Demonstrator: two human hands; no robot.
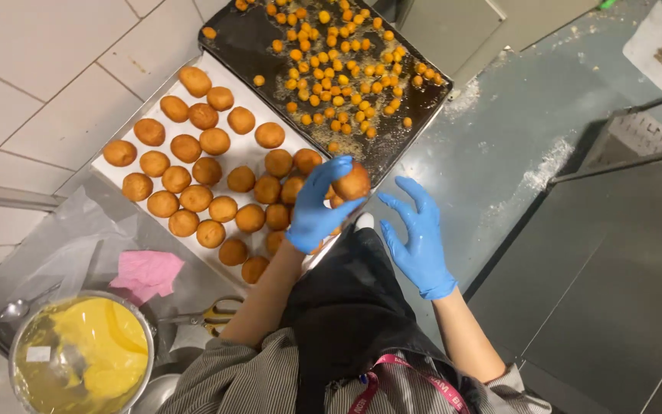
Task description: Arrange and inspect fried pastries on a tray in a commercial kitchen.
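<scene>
The left hand [317, 205] pinches a browned ball [353, 182] in its fingertips above the white tray's [109, 172] right edge; a slip could drop it floorward. The right hand [418, 239] hovers spread, empty.

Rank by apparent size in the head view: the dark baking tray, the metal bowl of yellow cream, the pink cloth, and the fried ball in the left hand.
1. Dark baking tray
2. Metal bowl of yellow cream, though nearer the camera
3. Pink cloth
4. Fried ball held in the left hand
</scene>
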